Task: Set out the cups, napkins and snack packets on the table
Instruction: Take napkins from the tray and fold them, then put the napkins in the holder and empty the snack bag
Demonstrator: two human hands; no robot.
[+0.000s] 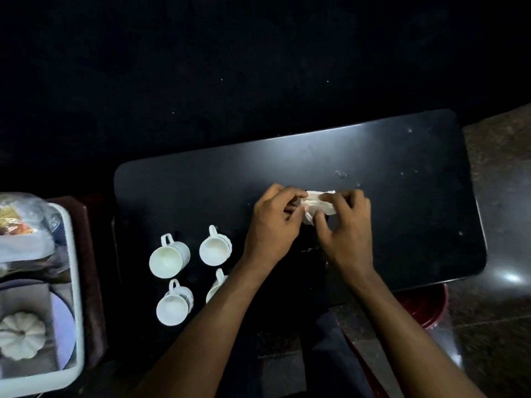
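Observation:
Several white cups stand on the left part of the black table (373,156): one (168,258) at the far left, one (215,248) beside it, one (173,307) in front, and one (215,288) half hidden by my left forearm. At the table's middle, my left hand (273,222) and my right hand (344,228) both pinch a small white folded napkin (320,201) just above the tabletop. My fingers cover most of the napkin. Snack packets (17,222) lie in the tray at the far left.
A white tray (79,282) sits on a dark stand left of the table, holding clear bags, a plate and a white pumpkin-shaped object (21,336). A red bucket (425,305) stands under the table's right front edge. The stone floor shows at the right.

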